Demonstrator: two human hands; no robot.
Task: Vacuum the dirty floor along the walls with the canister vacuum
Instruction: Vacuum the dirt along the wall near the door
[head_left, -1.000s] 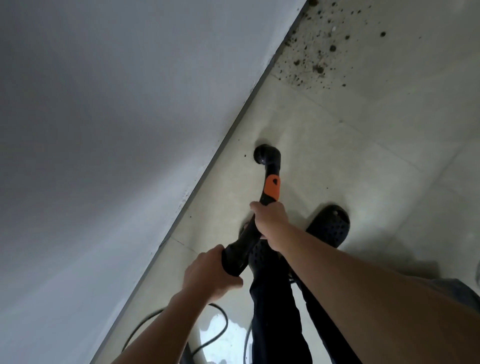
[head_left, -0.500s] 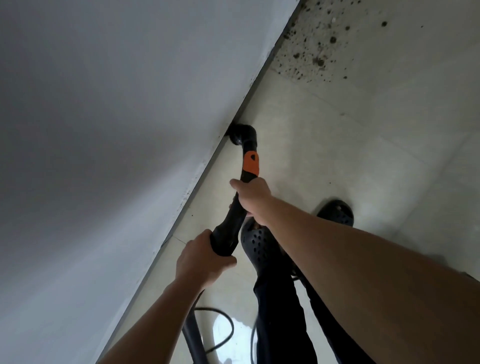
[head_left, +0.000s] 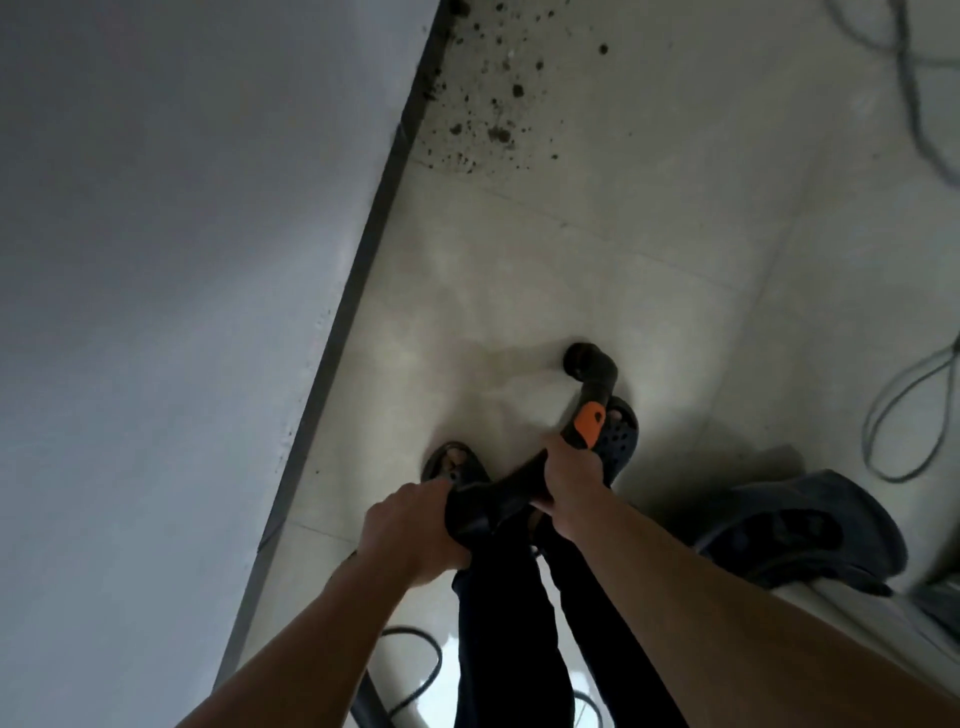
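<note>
Both hands grip the black vacuum wand (head_left: 524, 493), the left hand (head_left: 415, 525) curled round its near end and the right hand (head_left: 571, 473) wrapped just below the orange band (head_left: 589, 425).

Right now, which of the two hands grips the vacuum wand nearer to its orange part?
The right hand, gripping the wand just below the orange band; the left hand holds the wand's rear end, farther from the nozzle.

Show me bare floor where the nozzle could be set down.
Bare tile lies between the baseboard, the dirt patch and the nozzle. Crowded: grey cable and dark bundle right, shoes and cord below.
</note>
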